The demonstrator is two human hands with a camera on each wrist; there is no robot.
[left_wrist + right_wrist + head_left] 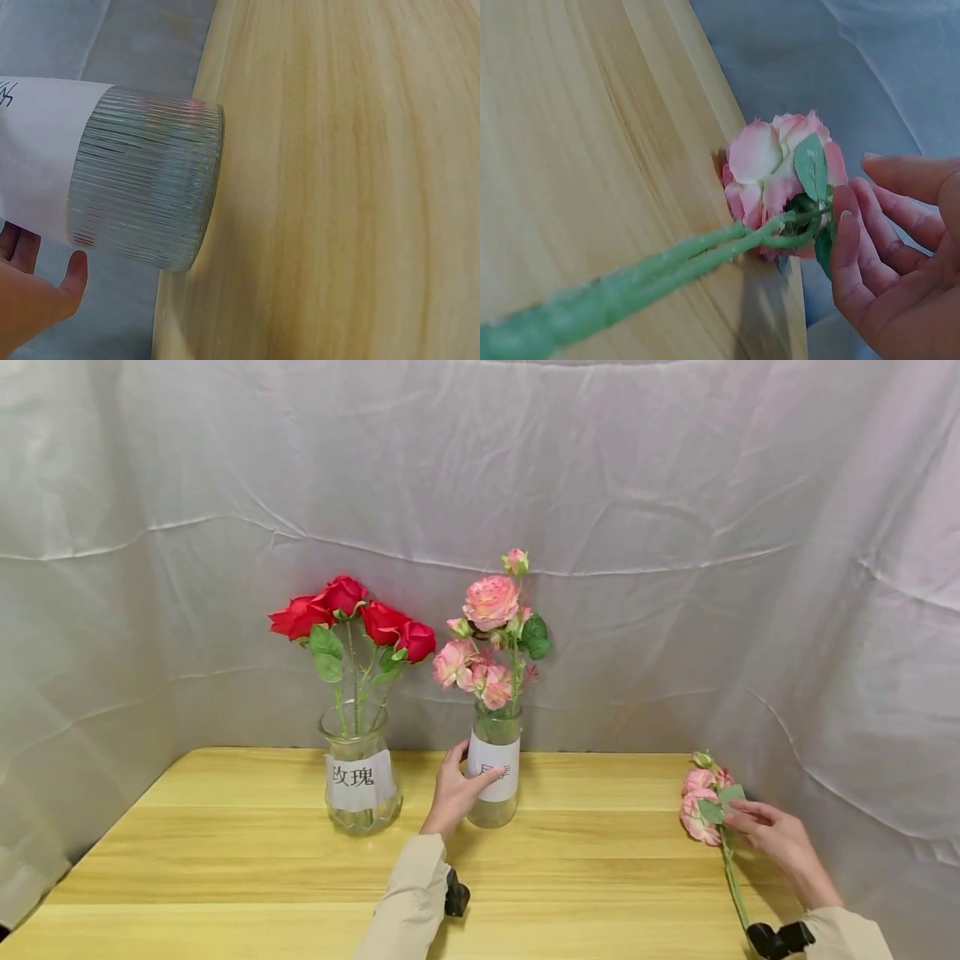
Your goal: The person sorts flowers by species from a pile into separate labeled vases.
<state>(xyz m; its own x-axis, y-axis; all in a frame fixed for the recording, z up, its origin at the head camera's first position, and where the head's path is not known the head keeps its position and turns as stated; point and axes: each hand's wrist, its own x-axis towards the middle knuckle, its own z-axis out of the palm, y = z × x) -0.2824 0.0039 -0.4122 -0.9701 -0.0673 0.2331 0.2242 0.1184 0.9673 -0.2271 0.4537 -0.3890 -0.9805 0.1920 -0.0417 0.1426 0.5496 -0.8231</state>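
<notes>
My left hand [459,787] grips a clear glass vase [492,814] with a white paper label, its thumb lying across the front of the label. Several pink flowers [491,602] with buds and green leaves stand in this vase. Its ribbed base [146,180] fills much of the left wrist view. At the table's right side lies another pink flower stem [731,877], its blooms [780,161] towards the back edge. My right hand [780,839] is beside those blooms, fingers loosely bent and fingertips right at the leaves [811,166]; the thumb stands apart.
Left of the gripped vase stands a wider glass vase [363,818] with a label and several red roses [382,622]. Both vases are on a wooden table [262,877]. Grey cloth [637,652] hangs behind the table and along its sides.
</notes>
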